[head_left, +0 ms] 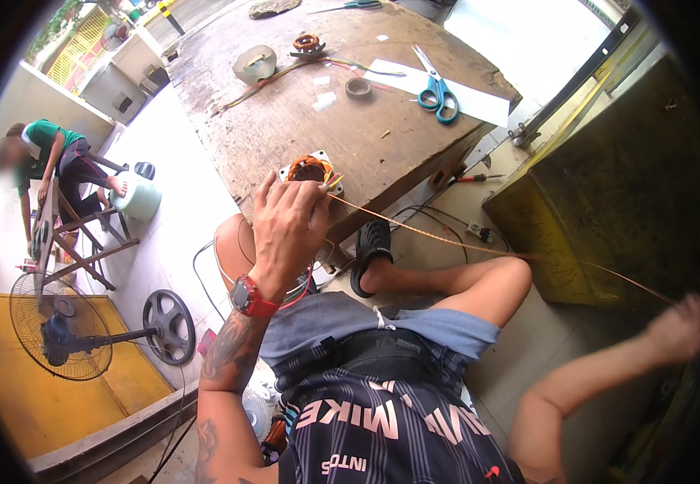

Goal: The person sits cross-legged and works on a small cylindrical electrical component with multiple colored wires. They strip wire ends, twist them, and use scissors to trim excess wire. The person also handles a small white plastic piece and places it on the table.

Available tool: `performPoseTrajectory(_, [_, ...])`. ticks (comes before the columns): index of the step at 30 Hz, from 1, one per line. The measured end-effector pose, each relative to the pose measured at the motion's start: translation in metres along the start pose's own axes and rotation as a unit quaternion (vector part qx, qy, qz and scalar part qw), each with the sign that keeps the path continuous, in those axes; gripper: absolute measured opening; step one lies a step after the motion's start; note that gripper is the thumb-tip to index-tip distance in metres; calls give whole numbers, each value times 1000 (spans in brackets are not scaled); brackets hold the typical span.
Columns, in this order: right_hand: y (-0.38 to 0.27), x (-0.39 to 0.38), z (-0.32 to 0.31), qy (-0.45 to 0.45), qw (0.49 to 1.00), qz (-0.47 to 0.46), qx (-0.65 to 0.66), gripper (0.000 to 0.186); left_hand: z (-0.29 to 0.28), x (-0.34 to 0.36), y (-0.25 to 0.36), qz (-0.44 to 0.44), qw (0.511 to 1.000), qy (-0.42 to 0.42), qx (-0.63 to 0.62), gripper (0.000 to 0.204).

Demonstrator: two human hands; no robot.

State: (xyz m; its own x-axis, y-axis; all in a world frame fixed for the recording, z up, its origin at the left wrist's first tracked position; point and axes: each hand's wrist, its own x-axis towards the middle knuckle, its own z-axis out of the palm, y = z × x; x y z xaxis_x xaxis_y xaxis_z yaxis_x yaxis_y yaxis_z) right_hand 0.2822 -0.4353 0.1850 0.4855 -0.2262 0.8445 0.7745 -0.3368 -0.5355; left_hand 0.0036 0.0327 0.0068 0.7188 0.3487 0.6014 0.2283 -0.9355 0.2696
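One rd. wire coil (308, 164) looks copper-orange w/ pale corners.

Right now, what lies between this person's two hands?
In the head view, a thin copper-coloured string stretches from beside the left hand to the blurred right hand.

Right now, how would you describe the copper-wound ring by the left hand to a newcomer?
On the big wooden table, find the left hand at the near edge. The copper-wound ring sits just beyond it. Unlike the farther ring, it has a strand running from beside it toward the right hand.
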Motion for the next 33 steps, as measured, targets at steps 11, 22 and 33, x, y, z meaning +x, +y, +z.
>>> performPoseTrajectory(11, [-117, -303, 204, -375, 908, 29, 184, 13, -7, -6, -15, -25, 991, -65, -116, 15])
performPoseTrajectory(22, [-105, -314, 200, -416, 888, 64, 186, 12, -5, -8, -17, -1, 993, -68, -99, 18])
performPoseTrajectory(33, [-131, -291, 246, -463, 539, 530, 462, 48, 4, -15, -18, -40, 985, 11, -169, 15])
